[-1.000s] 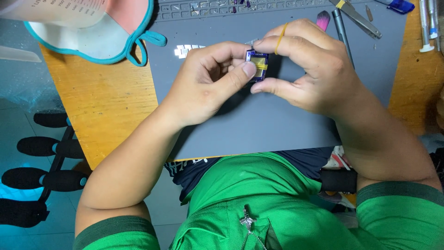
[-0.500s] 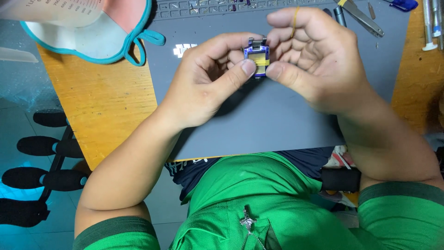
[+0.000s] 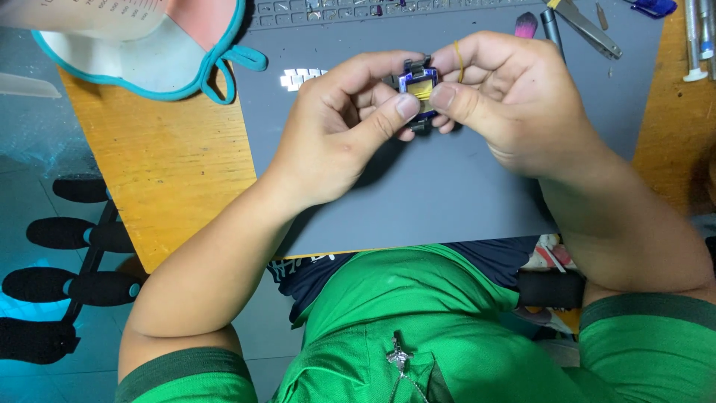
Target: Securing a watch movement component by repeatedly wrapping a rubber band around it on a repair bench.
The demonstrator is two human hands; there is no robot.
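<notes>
Nearest the camera is the person's green zip-front jacket point(image 3: 418, 328), and from its sleeves both forearms reach forward over the grey rubber work mat point(image 3: 418, 201) that covers the middle of the wooden counter point(image 3: 179, 172). Above the mat the two hands meet around a small square blue-framed electronic part with a yellow centre point(image 3: 420, 88), held clear of the mat surface. The left hand point(image 3: 335, 127) is closed on it, its thumb pressed against the part's lower left edge and its fingers curled round behind. The right hand point(image 3: 514, 97) is also closed on it, the thumb lying on the right edge and the index finger, which wears a thin yellow band point(image 3: 459, 61), hooked over the top. The part thus sits pinched between both thumbs, its face turned up toward the camera. The work in hand looks like close fingertip handling of this little part, perhaps seating or prying something on it; any further move would seem to call for a steady two-sided pinch and small, careful pressure, since the piece is tiny and could slip. Further off, a row of small white tabs point(image 3: 302, 77) lies on the mat, a teal-edged cloth mask point(image 3: 149, 52) rests at the counter's far left, and metal tweezers point(image 3: 589, 28) and other slim tools lie along the far right edge.
</notes>
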